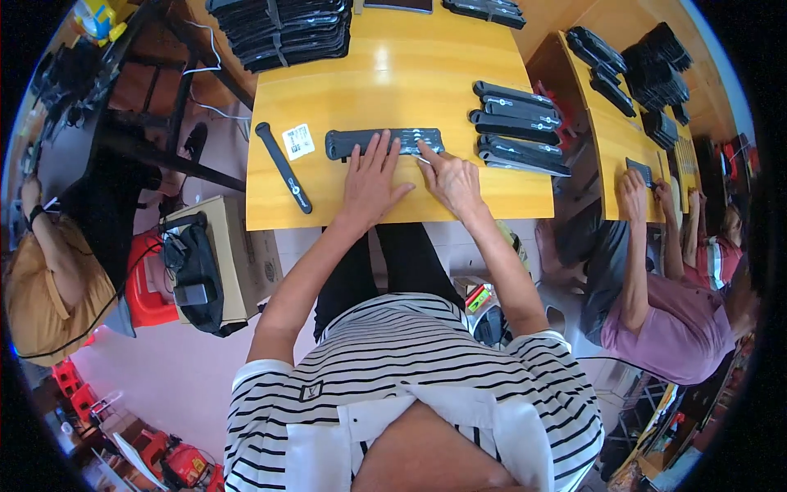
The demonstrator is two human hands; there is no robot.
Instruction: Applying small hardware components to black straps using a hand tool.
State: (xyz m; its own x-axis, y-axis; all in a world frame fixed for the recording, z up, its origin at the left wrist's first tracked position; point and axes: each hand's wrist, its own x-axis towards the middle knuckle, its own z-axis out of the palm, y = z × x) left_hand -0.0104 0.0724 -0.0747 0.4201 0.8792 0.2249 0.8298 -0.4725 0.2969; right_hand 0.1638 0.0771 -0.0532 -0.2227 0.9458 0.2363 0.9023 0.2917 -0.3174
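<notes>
A flat black strap-like piece [344, 143] with pale markings toward its right end lies across the yellow table in front of me. My left hand [373, 179] rests on it, fingers stretched out and lying flat. At its right end my right hand [453, 179] is closed with the fingertips at the piece's edge, pinching a thin pale stick-like tool [423, 160]. Most of that tool is hidden by the fingers. Left of my hands lies a single long black strap [283, 168] with a white print, beside a small white printed label sheet [298, 141].
Several black straps [518, 123] lie in piles on the table's right side. A tall stack of black pieces [283, 33] stands at the back left. An open cardboard box [234, 246] is on the floor at left. Co-workers sit at both sides; one person's hand [633, 195] is at the right table.
</notes>
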